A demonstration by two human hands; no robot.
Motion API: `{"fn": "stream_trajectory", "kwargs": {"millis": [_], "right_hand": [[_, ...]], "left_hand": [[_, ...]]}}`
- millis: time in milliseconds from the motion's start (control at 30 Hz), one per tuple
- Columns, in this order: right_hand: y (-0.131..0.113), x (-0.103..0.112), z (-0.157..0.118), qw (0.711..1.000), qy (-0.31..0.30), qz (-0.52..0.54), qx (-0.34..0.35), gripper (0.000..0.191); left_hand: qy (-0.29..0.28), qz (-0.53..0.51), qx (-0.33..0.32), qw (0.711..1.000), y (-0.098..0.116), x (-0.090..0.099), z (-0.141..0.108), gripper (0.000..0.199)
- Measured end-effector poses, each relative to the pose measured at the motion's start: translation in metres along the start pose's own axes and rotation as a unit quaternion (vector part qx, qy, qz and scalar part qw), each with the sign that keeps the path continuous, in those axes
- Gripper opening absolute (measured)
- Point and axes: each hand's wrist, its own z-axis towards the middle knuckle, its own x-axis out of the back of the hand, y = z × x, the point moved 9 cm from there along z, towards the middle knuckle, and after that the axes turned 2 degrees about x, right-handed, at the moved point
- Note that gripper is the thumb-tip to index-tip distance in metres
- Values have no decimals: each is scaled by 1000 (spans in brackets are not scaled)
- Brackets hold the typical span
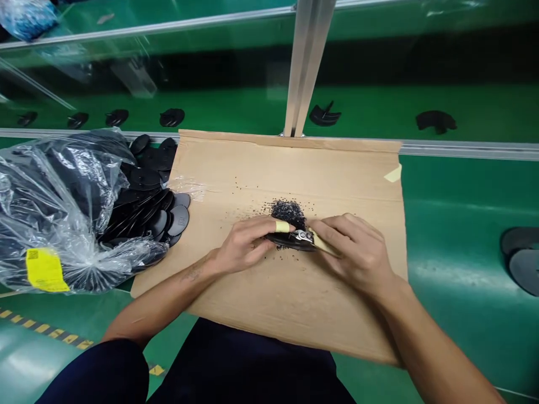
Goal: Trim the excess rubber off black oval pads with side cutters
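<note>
My left hand [249, 240] pinches a thin round black plastic piece [290, 241] by its left side. Yellow tape wraps one of its fingers. My right hand [356, 247] is closed around a pair of nippers [304, 235] with pale yellow handles. The metal jaws lie at the upper face of the black piece; whether they bite on it I cannot tell. Just behind, a heap of small black scraps [288, 213] rests on the cardboard sheet [269, 303], with loose bits scattered around it.
At the left, a clear plastic bag [63, 196] with a yellow label spills many black discs [145, 216] onto the cardboard's edge. A metal post [307, 67] rises behind the cardboard. More black pieces [522, 261] lie on the green surface at right.
</note>
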Motion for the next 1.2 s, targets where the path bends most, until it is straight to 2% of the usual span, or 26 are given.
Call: {"fn": "stream_trajectory", "kwargs": {"millis": [167, 367, 567, 733, 833, 933, 1033, 1133, 1200], "right_hand": [[-7, 0, 0, 996, -14, -92, 8, 20], [-4, 4, -3, 996, -2, -86, 3, 25], [4, 4, -3, 989, -22, -147, -18, 27], [-3, 2, 2, 992, -32, -119, 22, 25], [6, 1, 4, 995, -37, -86, 23, 23], [26, 0, 5, 992, -29, -124, 1, 32], [48, 0, 3, 986, -16, -166, -25, 44], [65, 0, -1, 983, -13, -179, -45, 41], [74, -1, -5, 981, -24, -183, -63, 37]], "left_hand": [[2, -15, 7, 1000, -2, -3, -3, 26], [3, -1, 2, 1000, 4, -3, -1, 23], [-8, 43, -36, 998, 10, 0, 2, 25], [-95, 188, -47, 976, 4, -15, 0, 26], [-120, 244, -35, 962, 3, -12, 4, 23], [-129, 217, -19, 967, 2, 3, 19, 23], [-125, 209, 24, 970, -12, 30, 46, 32], [-107, 273, 92, 952, -49, 68, 85, 42], [-88, 339, 166, 922, -84, 94, 112, 41]]}}
